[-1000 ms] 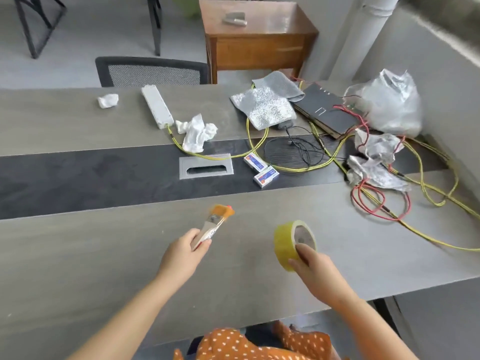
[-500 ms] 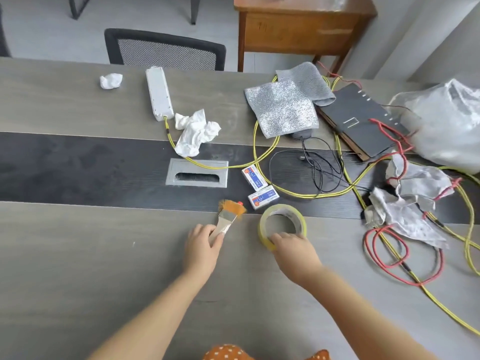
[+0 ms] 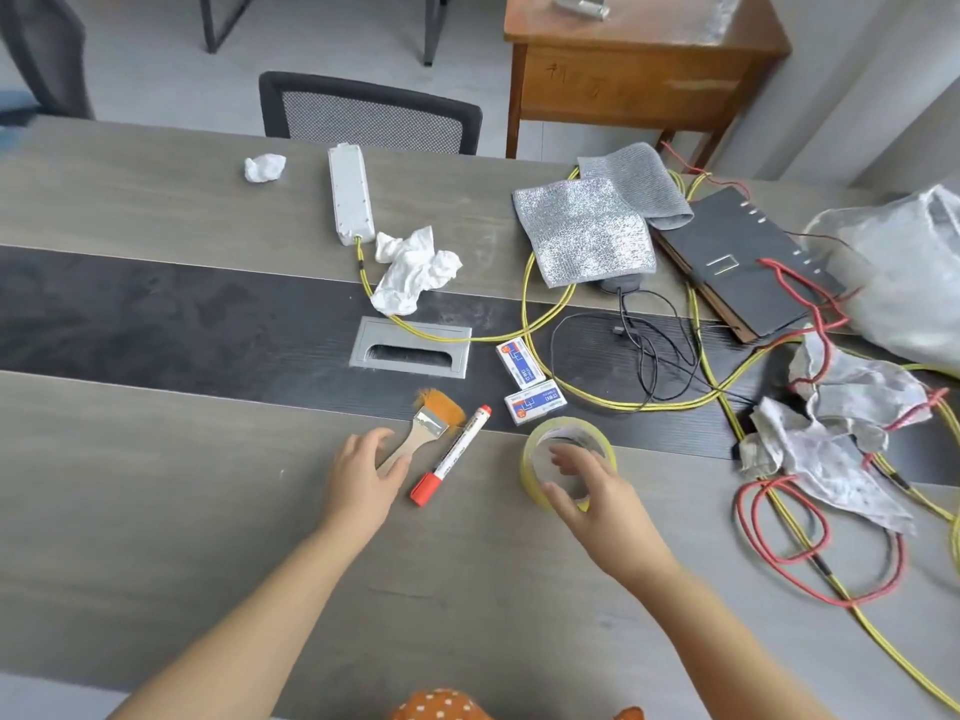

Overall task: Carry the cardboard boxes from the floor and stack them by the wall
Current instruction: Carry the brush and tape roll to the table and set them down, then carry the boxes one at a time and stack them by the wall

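No cardboard box shows in the head view. I stand at a grey table [image 3: 156,511]. My left hand [image 3: 358,480] lies with relaxed fingers against the handle end of a small orange-bristled brush [image 3: 428,426] that rests flat on the table. A red and white marker [image 3: 452,457] lies beside the brush. My right hand [image 3: 597,506] hovers with spread fingers over a yellow tape roll [image 3: 566,426] lying flat; its thumb is at the roll's near rim.
Behind lie two small staple boxes [image 3: 519,363], a white power strip [image 3: 350,192], crumpled tissue [image 3: 413,270], a silver cloth [image 3: 584,231], a black notebook [image 3: 748,262], a plastic bag [image 3: 904,272] and tangled yellow and red cables [image 3: 779,537]. A mesh chair [image 3: 369,114] and wooden desk [image 3: 634,70] stand beyond.
Both hands lowered their objects onto the table: the brush and marker now lie flat and free of the left hand's grip, and the tape roll went from upright in the right hand to flat.
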